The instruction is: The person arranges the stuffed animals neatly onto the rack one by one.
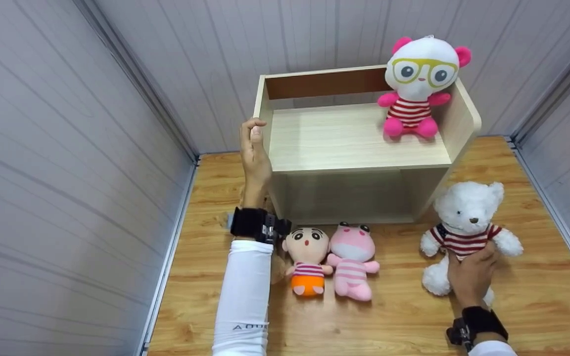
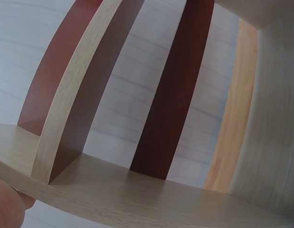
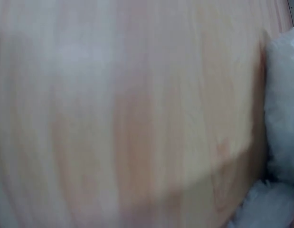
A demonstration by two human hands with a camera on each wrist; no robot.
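Note:
My left hand [image 1: 255, 155] is up at the left side panel of a pale wooden shelf unit [image 1: 329, 141], fingers bent at its front edge. In the left wrist view, part of the hand [image 2: 6, 206] shows outside the panel, beside brown back slats [image 2: 173, 95]. At the right, my right hand [image 1: 472, 277] grips the lower body of a white teddy bear [image 1: 468, 207] in a striped red, white and navy sweater. The bear faces up over the floor. Only its white fur [image 3: 282, 109] shows at the edge of the right wrist view.
A pink and white panda plush [image 1: 411, 116] with yellow glasses sits on the unit's right top. On the wood floor [image 1: 403, 326] before the unit lie a boy doll [image 1: 307, 247] in orange shorts and a pink frog plush [image 1: 352, 259]. Grey panel walls [image 1: 92, 173] enclose the space.

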